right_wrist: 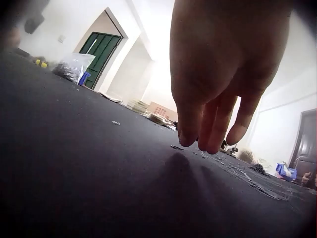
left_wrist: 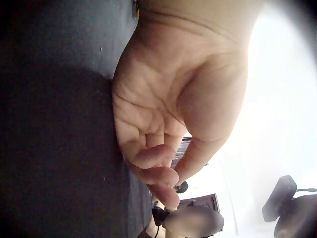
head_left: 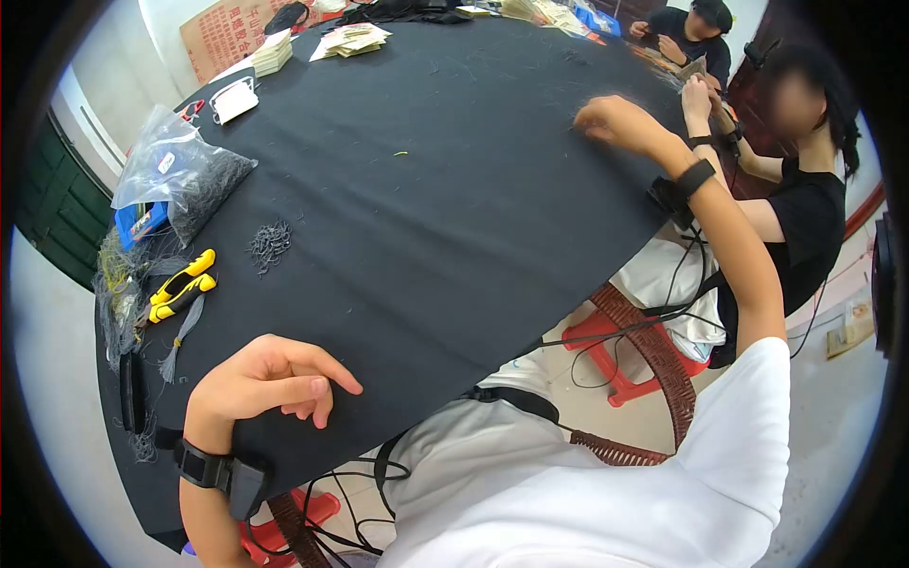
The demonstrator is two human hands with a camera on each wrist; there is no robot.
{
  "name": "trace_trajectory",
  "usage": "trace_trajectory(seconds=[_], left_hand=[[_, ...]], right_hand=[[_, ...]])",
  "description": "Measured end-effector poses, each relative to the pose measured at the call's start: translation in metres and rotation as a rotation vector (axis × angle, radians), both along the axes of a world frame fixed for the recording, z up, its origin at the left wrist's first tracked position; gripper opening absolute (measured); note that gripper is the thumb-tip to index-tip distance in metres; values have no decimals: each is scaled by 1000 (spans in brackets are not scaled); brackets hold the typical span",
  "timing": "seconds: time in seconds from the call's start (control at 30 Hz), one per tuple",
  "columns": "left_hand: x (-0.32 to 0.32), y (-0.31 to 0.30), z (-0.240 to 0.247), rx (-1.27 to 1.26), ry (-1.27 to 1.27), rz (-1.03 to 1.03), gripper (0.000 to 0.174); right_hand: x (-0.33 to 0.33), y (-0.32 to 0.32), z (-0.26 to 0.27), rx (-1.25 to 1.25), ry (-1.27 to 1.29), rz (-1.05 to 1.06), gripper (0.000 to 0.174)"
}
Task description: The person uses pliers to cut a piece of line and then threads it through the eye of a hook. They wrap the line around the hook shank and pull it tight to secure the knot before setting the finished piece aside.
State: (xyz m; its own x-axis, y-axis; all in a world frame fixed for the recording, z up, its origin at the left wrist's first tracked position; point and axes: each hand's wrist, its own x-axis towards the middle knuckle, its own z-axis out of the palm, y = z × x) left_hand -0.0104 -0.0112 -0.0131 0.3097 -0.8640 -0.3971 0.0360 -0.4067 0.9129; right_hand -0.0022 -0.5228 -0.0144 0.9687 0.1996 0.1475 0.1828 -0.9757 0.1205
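My left hand (head_left: 260, 381) rests on the black cloth at the near left, its fingers loosely bent and nothing in them. The left wrist view shows its palm (left_wrist: 163, 89) with the fingers relaxed. Farther off, at the right side of the table, my right hand (head_left: 625, 125) reaches out with the fingers pointing down. In the right wrist view those fingers (right_wrist: 210, 126) hang close over the cloth, with no object between them. Thin grey strands (right_wrist: 260, 186) lie beside the fingertips, and a small pale scrap (right_wrist: 116, 123) is nearby.
On the left are a small pile of dark short pieces (head_left: 271, 246), a yellow-handled tool (head_left: 180, 289), strand bundles (head_left: 118, 293) and a plastic bag (head_left: 180, 175) of dark strands. Paper stacks (head_left: 348, 42) stand at the back. Another person (head_left: 805, 218) sits close on the right.
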Motion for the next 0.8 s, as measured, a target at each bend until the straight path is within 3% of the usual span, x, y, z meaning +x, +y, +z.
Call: trace_trajectory(seconds=[0.33,0.4,0.47,0.53,0.6,0.67,0.73,0.77,0.8], left_hand=[[-1,0,-2,-44,28,14,25],[1,-2,-5,-64,49,-20,26],[3,2,-5,-81,46,-21,26],[2,3,-1,-76,-17,3,25],[2,3,-8,-242,-158,258,30],[12,4,-13,-393,-258,519,34],[20,12,-12,-441,-244,657,39],[18,12,-12,-499,-181,687,41],[18,13,-13,-558,-118,719,43]], right_hand=[[32,19,-2,-166,112,-54,9],[31,13,-5,-180,16,74,9],[35,36,7,112,4,155,7],[30,98,29,228,15,227,4],[16,168,43,429,147,458,5],[8,227,57,507,648,676,5],[11,273,64,578,979,849,6],[10,289,60,799,923,941,7],[-1,305,69,1026,798,821,11]])
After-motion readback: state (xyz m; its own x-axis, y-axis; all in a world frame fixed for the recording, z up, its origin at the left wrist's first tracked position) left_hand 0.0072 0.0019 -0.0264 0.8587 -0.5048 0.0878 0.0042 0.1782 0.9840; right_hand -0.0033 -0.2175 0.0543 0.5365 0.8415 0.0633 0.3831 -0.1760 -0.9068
